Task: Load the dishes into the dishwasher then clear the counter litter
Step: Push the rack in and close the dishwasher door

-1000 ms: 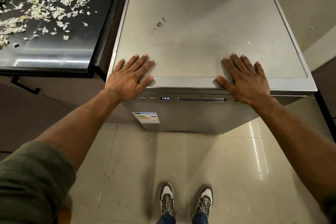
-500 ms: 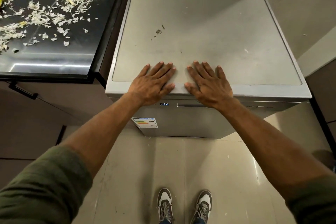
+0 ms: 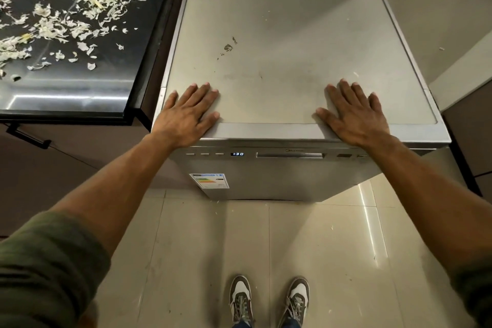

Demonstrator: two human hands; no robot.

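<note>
I am resting my left hand point(image 3: 186, 116) flat on the front left corner of the square, brushed-steel freestanding dishwasher point(image 3: 292, 48), fingers straight and slightly spread, gripping nothing. My right hand point(image 3: 354, 112) is lying the same way near the front right corner, palm down, fingers splayed, well apart from the left. I judge I am bracing on the top panel, perhaps steadying myself or the machine, since neither hand is reaching for the recessed door handle point(image 3: 290, 155) just below the front edge.

The dishwasher's door is sitting shut, so I cannot tell what is lying in its racks; the small lit display point(image 3: 237, 154) is showing digits, which suggests a cycle is set. No dishes are showing anywhere in view.

To my left, the glossy black counter point(image 3: 80, 96) is carrying the pale shredded vegetable scraps point(image 3: 53, 21), scattered loose over its far half. That litter is looking untouched, so I judge clearing it is the step waiting for me.
</note>
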